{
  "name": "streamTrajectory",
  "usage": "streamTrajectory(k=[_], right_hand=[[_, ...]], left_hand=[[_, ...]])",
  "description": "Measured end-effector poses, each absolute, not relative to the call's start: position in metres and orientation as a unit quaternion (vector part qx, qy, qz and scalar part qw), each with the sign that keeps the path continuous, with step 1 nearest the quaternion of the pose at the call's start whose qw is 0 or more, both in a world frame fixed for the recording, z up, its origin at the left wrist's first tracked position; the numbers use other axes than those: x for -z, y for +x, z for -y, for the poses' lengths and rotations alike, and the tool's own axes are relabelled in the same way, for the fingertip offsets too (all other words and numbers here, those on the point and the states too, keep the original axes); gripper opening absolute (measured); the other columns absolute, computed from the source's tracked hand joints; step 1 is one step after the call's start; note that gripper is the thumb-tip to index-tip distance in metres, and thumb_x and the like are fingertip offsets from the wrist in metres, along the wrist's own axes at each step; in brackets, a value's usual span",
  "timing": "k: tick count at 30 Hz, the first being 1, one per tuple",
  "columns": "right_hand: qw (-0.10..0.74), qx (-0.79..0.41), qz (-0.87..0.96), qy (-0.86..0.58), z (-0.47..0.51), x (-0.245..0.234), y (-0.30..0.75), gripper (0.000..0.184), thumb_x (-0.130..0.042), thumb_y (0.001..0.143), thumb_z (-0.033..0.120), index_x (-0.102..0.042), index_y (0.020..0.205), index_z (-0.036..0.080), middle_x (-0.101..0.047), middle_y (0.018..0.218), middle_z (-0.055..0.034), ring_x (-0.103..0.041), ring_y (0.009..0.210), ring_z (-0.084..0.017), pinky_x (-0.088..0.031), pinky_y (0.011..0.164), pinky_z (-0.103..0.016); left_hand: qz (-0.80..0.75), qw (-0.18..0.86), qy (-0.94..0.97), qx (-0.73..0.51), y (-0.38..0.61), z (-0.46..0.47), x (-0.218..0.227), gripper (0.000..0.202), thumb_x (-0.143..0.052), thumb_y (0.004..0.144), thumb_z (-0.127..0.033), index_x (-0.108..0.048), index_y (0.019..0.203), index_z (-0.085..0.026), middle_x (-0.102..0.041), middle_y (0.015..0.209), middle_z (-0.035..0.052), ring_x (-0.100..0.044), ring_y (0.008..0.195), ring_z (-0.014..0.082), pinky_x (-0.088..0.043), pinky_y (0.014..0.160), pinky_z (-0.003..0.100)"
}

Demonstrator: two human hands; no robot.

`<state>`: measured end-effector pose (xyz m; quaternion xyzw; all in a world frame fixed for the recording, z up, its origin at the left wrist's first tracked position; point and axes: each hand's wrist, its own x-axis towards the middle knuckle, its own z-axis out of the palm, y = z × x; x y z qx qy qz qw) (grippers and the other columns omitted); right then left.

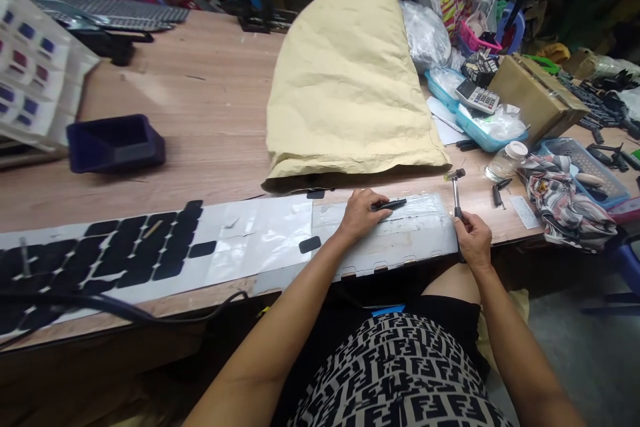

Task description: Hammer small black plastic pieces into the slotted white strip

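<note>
My left hand [361, 215] is closed on a slim black piece [395, 205], whose exact kind I cannot make out. That piece lies on or just above a pale, tape-covered board [395, 240] along the table's front edge. In my right hand [473, 238] is a small hammer [456, 190], gripped by its dark handle with the head pointing away from me at the board's right end. A dark rounded patch [310, 245] sits left of my left hand, at the join of the board and a white sheet [260, 233].
Rows of black patches [135, 247] cover the sheet's left part. A large yellowish paper sack [350, 80] stands behind the board. Left is a dark blue bin [116, 143]. To the right are a clear jar [506, 160], bundled patterned cloth [565, 200], blue baskets [487, 137] and a calculator [477, 96].
</note>
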<state>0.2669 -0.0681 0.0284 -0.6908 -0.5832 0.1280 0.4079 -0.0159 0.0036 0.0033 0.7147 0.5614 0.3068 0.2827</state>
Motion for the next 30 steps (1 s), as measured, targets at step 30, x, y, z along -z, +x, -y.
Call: streamTrajectory(k=[30], right_hand=[[0.309,-0.152,0.746,-0.569,0.095,-0.041,0.212,0.025,-0.057,0.092,0.034,-0.074,0.105,0.019,-0.063,0.077,-0.0021,-0.057,0.067,-0.015,-0.049,0.068,-0.029]], left_hand=[[-0.562,0.286,0.705,-0.326,-0.013,-0.010,0.001,0.015,-0.077,0.077,-0.030,-0.076,0.091,-0.024,-0.069,0.090,0.0026,-0.055,0.098,0.0243,-0.043,0.089,0.037]])
